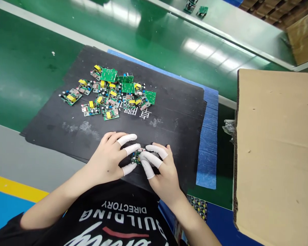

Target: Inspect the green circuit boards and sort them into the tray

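Pinching one component-studded green circuit board (135,158) between parted fingers of the left hand (105,160) and bunched fingers of the right hand (163,168), over one flat black mat (177,126); wearing six white finger cots (128,138); facing over a dozen similar boards (128,87).

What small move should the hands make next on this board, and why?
Probably the right hand should lift its fingers slightly while the left hand steadies the circuit board: the right fingers hide the board's right side, whereas the left fingers sit around its left side.
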`<action>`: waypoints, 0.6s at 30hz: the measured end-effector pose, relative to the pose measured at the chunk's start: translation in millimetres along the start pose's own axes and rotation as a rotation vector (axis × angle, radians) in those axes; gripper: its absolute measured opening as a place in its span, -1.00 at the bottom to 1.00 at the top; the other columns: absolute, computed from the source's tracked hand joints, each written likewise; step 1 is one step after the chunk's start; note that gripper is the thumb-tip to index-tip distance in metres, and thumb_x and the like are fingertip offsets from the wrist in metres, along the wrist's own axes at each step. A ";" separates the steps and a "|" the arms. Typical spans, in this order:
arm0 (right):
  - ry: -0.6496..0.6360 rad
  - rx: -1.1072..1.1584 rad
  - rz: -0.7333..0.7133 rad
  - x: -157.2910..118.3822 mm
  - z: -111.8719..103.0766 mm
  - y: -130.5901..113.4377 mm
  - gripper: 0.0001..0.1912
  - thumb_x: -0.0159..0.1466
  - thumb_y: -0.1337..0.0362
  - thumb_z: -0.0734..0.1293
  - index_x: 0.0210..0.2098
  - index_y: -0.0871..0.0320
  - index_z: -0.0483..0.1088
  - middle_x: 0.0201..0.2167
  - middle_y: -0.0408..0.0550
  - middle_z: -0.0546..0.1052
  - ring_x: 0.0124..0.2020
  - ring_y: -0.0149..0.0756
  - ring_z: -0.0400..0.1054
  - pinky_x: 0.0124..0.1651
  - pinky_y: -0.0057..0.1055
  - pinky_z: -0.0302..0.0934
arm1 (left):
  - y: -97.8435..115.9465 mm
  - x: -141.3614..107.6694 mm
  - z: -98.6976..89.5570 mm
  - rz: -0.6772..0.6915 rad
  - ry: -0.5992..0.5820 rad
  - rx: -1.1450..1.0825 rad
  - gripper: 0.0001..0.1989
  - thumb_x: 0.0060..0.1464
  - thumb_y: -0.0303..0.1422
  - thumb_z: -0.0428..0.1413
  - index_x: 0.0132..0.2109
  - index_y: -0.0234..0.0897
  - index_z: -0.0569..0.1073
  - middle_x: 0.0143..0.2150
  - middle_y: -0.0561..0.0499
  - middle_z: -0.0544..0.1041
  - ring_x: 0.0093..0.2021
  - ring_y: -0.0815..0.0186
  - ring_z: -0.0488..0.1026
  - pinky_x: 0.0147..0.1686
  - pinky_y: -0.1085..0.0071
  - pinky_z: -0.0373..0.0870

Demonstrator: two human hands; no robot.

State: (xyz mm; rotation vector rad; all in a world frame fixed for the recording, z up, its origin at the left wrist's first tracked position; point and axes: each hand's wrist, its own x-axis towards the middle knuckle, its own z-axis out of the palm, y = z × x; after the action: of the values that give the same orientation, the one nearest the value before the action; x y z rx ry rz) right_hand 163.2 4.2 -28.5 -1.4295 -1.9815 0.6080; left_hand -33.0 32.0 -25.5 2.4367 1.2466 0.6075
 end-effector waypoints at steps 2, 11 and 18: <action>-0.016 0.031 -0.001 2.0 -0.8 0.7 -0.81 0.24 0.35 0.28 -0.22 -0.02 0.49 -0.19 -0.08 0.50 0.00 -0.13 0.36 0.24 0.21 -0.12 | -0.1 0.2 -0.5 0.003 -0.001 -0.001 -0.64 0.03 -0.31 0.17 0.02 -0.19 0.45 0.12 -0.13 0.39 0.08 0.02 0.31 0.06 0.00 0.18; 0.485 0.625 0.330 1.9 1.6 17.9 -0.82 0.30 0.25 0.24 -0.21 0.05 0.48 -0.09 -0.02 0.49 0.00 -0.17 0.38 -0.01 -0.11 0.34 | -1.4 -0.6 -0.7 0.013 -0.009 -0.010 -0.63 0.05 -0.31 0.15 0.04 -0.20 0.40 0.13 -0.13 0.40 0.11 0.05 0.30 0.09 0.03 0.17; 0.292 -0.036 0.190 1.1 -0.7 5.4 -0.83 0.26 0.32 0.27 -0.17 0.09 0.44 -0.01 0.09 0.39 0.09 -0.07 0.24 -0.05 -0.09 0.35 | 4.7 -8.8 -11.0 0.069 0.195 -0.080 -0.63 0.06 -0.25 0.16 0.00 -0.18 0.30 0.10 -0.16 0.37 0.15 0.06 0.26 0.13 0.02 0.19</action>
State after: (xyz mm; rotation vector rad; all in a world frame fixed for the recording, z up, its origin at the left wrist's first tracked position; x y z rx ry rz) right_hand 167.0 7.0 -31.4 -1.6391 -1.6507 0.4172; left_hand -40.0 23.2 -15.8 2.4086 1.1883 0.9162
